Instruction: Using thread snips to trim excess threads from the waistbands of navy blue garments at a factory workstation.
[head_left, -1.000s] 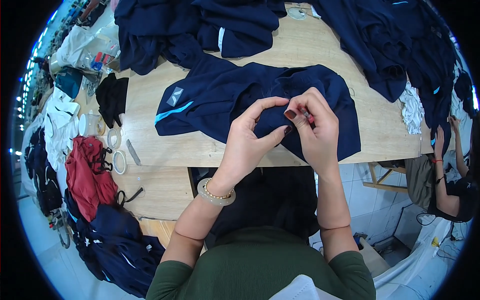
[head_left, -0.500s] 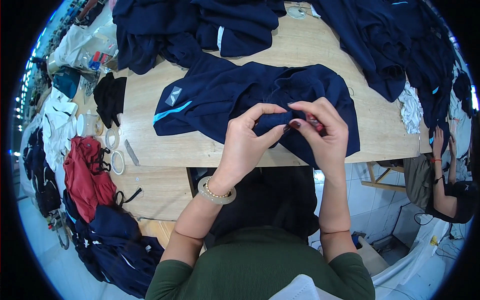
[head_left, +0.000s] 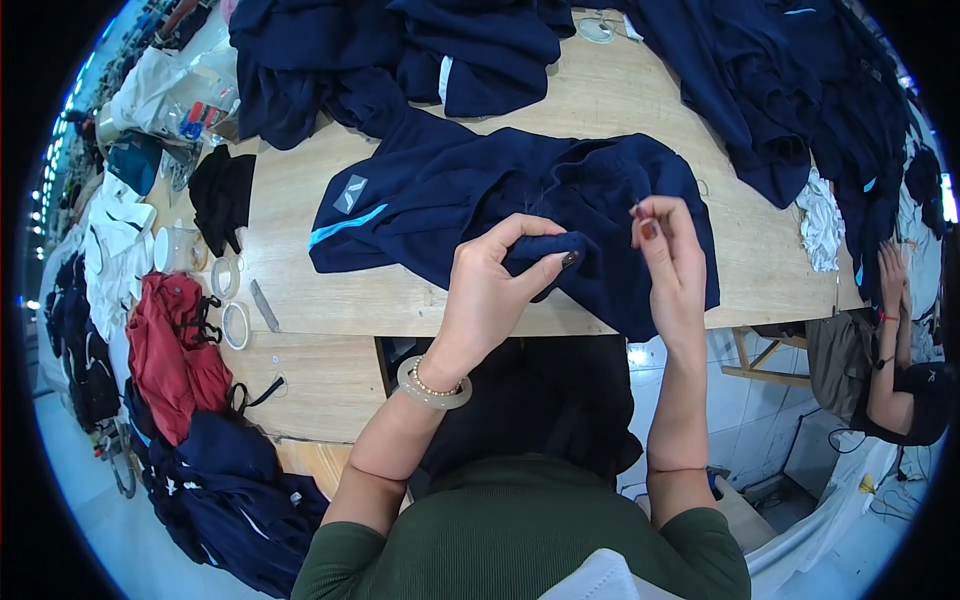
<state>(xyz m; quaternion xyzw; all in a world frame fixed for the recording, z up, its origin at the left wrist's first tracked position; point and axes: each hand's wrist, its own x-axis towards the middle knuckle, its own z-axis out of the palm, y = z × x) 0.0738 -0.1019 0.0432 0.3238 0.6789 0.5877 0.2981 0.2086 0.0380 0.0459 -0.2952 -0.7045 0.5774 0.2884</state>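
Note:
A dark navy garment (head_left: 420,220) lies spread on the table in front of me, with a light blue stripe and a small grey patch at its left end. My left hand (head_left: 500,275) is closed, pinching a folded edge of it between thumb and fingers. To the right, my right hand (head_left: 672,255) is raised over the garment's right part, apart from the pinched fold. Its fingers are curled toward the thumb; what they hold, if anything, is too small or hidden to tell.
More navy garments are heaped at the far left (head_left: 320,60) and far right (head_left: 750,90) of the table. Tape rolls (head_left: 236,326), a grey blade-like strip (head_left: 264,305) and red cloth (head_left: 178,340) lie at the left. A co-worker's hands (head_left: 892,275) touch navy cloth at the right.
My right hand has pulled away from the left one, moving right. A red thing seen in it before is no longer visible. The left hand keeps its pinch. The co-worker's hands shifted slightly.

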